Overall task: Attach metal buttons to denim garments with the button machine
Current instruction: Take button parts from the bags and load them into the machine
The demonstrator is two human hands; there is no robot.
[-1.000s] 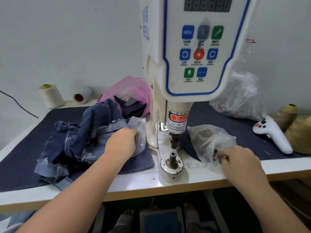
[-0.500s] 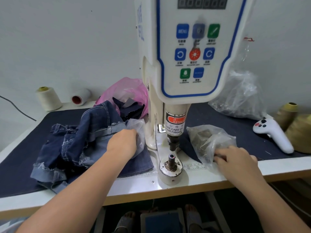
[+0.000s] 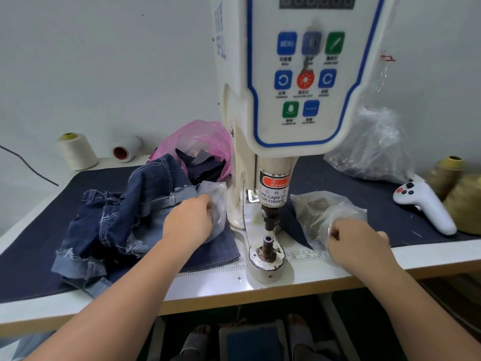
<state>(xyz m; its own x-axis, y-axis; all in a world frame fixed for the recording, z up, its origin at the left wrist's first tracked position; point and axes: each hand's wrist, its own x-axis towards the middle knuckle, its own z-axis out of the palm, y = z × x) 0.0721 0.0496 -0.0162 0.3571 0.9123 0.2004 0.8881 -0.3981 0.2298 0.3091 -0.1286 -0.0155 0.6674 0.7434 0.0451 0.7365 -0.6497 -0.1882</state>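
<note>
1 button part should be picked from each small bag — the left hand [image 3: 188, 222] pinches the clear bag [image 3: 217, 204] at 9 o'clock of the button machine [image 3: 268, 230], the right hand [image 3: 358, 242] pinches the bag of parts [image 3: 322, 214] at 3 o'clock. The denim garment [image 3: 117, 220] waits at 9 o'clock — fingers should be kept off the post [image 3: 267, 247].

Button machine [image 3: 296, 82]: glossy white plastic housing, dulled metal lower die [image 3: 268, 247]. Denim shorts [image 3: 117, 217]: rough blue cloth, frayed hems. Bench [image 3: 260, 285]: smooth white top under a matt navy cloth mat [image 3: 33, 254]. Bags at 3 and 9 o'clock of die: thin crinkled clear plastic.
</note>
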